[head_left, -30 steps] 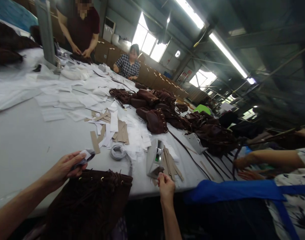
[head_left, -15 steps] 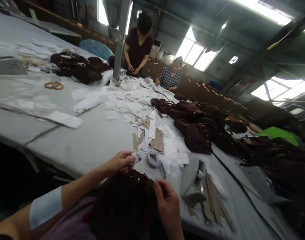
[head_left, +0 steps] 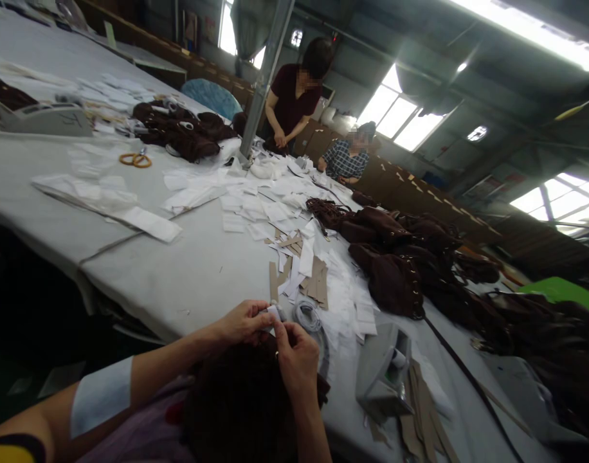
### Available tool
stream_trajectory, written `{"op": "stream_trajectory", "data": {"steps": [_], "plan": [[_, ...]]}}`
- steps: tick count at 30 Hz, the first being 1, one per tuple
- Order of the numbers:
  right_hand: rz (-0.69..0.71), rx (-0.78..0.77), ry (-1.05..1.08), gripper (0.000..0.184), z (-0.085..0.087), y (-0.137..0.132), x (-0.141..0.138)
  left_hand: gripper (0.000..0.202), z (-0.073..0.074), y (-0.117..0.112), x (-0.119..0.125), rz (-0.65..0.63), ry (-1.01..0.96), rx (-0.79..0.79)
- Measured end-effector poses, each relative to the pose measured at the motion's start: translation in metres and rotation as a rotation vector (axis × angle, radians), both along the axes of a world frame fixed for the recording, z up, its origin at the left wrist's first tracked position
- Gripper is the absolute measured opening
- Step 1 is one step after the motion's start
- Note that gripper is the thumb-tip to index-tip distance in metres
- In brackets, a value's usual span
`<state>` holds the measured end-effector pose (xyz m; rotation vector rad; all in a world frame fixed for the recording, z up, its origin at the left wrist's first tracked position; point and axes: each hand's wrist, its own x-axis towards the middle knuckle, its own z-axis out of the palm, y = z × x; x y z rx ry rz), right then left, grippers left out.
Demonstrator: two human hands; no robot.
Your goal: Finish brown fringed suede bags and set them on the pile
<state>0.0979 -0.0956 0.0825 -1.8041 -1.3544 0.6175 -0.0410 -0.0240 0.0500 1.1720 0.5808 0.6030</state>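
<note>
Worktop (head_left: 202,283) under a smooth pale grey cover, edge running diagonally, in a dim hall. Nearest: dark brown bag (head_left: 241,411) on the person's lap, detail lost in shadow. Just above its top, the left hand (head_left: 249,323) grips a small white piece (head_left: 274,312) with a grey curl beside it; the right hand (head_left: 297,360) has its thumb and fingers pinched on the same piece. Change: one second ago the right hand was at the tape dispenser (head_left: 379,379), half a second ago beside the bag's rim; now both hands meet. Left forearm bears a pale, flat rectangular patch (head_left: 101,397). Just beyond the hands, a grey coil (head_left: 308,325) of flat, slightly glossy band. To the right, the grey, angular dispenser contains a tape roll (head_left: 398,359); stiff tan strips (head_left: 422,411) lie alongside. Further in, shorter tan strips (head_left: 316,283) mix with thin white sheets (head_left: 251,206), loosely overlapping. Right of these, soft, slumped brown bags (head_left: 391,276) with shiny metal eyelets, one long strap trailing. Scissors (head_left: 134,161) with orange ring handles lie at left. Far side: metal post (head_left: 265,83), two co-workers (head_left: 294,103), bright windows (head_left: 400,106).
</note>
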Motion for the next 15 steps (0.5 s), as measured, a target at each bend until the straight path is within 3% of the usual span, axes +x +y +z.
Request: {"op": "stream_trajectory", "data": {"steps": [10, 15], "plan": [[-0.003, -0.047, 0.244, 0.038, -0.012, 0.008, -0.001, 0.048, -0.009, -0.004, 0.004, 0.118, -0.051, 0.015], [0.075, -0.091, 0.508, 0.033, -0.017, 0.01, -0.001, 0.048, -0.009, -0.005, 0.009, 0.217, -0.093, -0.101]]}}
